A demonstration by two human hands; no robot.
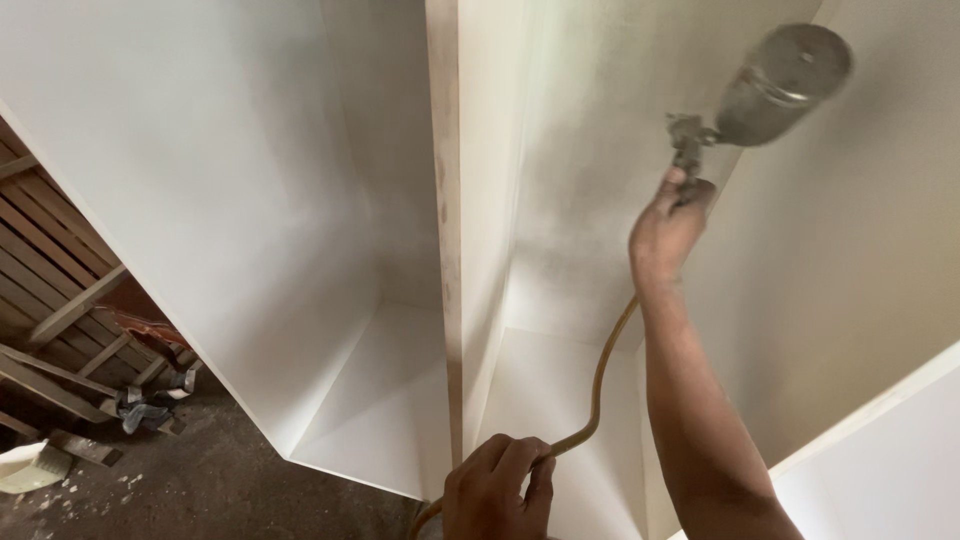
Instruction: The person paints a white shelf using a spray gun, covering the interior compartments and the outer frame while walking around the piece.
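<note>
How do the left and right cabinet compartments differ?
The left compartment looks evenly white; the right compartment shows a grey, hazy patch on its back panel. The right hand holds a spray gun inside the right compartment; the left compartment has nothing in it. The left hand grips the hose near the front of the right one. Both are tall, white and split by one bare-edged divider.

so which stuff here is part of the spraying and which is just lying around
In use: spray gun in right hand; hose in left hand; white cabinet.
Lying about: wooden slats; rags; white container.
</note>
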